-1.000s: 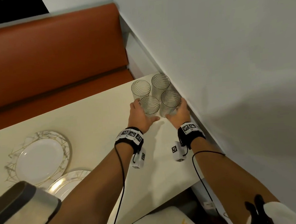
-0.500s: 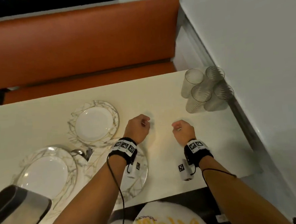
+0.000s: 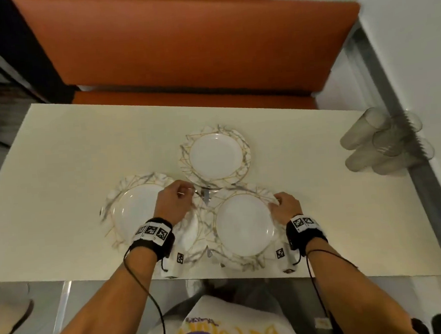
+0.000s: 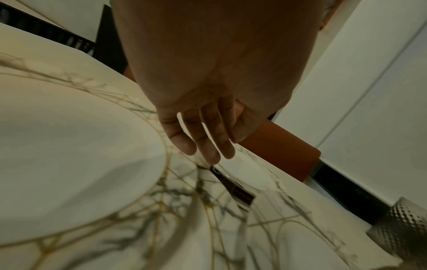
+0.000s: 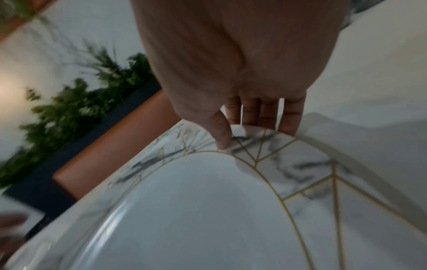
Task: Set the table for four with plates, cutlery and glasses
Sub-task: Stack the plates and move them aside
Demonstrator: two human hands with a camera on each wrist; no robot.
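Observation:
Three white plates with marbled, gold-lined rims lie clustered mid-table: a far plate, a left plate and a right plate. My right hand pinches the right plate's far right rim, thumb on top and fingers over the edge. My left hand hovers over the left plate's right rim, fingers straight and holding nothing. Dark cutlery lies between the plates, just past those fingertips. Several ribbed glasses stand together at the table's right edge.
The cream table is bare on its left and far side. An orange bench runs behind it. A white wall and a metal strip close off the right side, right by the glasses. Another plate edge shows under my left wrist.
Both hands left the glasses at the right edge and moved left to the plates. My right hand has taken hold of the right plate's rim; my left hand now hovers near the cutlery.

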